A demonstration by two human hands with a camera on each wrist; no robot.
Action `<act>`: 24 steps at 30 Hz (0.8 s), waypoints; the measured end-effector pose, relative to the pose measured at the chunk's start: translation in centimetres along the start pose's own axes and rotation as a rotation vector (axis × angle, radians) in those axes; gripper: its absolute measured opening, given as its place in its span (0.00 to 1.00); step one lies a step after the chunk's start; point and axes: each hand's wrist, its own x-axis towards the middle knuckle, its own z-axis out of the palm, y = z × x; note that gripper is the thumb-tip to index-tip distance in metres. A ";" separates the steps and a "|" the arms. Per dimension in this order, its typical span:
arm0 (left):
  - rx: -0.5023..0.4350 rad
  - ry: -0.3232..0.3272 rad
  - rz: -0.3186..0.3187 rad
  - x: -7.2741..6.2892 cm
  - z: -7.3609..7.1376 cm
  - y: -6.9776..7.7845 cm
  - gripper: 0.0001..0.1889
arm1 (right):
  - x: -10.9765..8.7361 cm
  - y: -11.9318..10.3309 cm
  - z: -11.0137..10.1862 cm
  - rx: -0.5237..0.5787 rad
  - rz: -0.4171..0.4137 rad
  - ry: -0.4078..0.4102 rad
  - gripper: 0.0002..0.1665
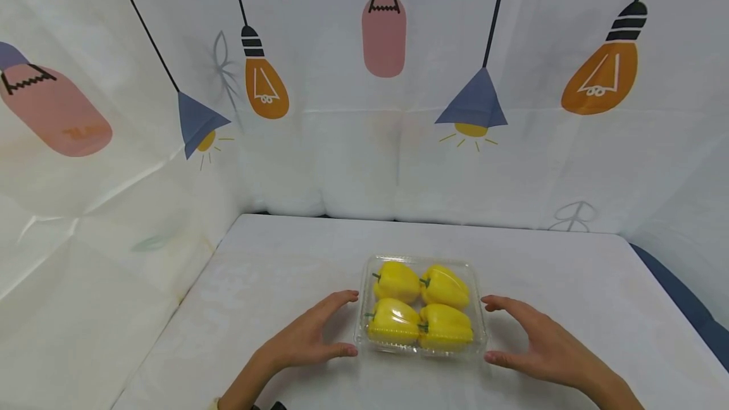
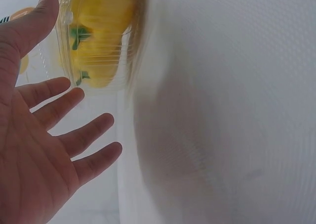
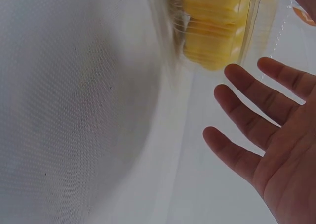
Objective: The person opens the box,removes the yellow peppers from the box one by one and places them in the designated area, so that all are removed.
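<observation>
A clear plastic clamshell box (image 1: 423, 260) sits on the white table, its lid down over several yellow bell peppers (image 1: 397, 282) with green stems. To the left of the box is my left hand (image 1: 304, 337), thumb and fingers spread toward its side. My right hand (image 1: 532, 341) mirrors it on the right side, fingers also spread. In the left wrist view, the left fingers (image 2: 89, 135) extend with nothing gripped, close to the box wall. The right wrist view shows the right fingers (image 3: 247, 115) extended near the box, likewise holding nothing.
The white tabletop (image 1: 296, 258) spreads around the box. Behind it hangs a white curtain (image 1: 342, 163) printed with lamps and bulbs, which also runs along the left side. Something dark blue (image 1: 678, 290) shows beyond the table's right edge.
</observation>
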 end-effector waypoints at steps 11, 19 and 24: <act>-0.006 0.014 -0.004 0.1 0.1 0.2 0.44 | 0.1 0.1 0.3 -0.005 -0.018 -0.001 0.48; -0.027 0.004 -0.015 0.2 0.0 0.3 0.44 | 0.0 0.2 0.4 -0.010 -0.024 -0.006 0.47; -0.033 0.000 -0.016 0.2 0.1 0.3 0.45 | 0.0 0.3 0.5 -0.028 -0.044 0.006 0.46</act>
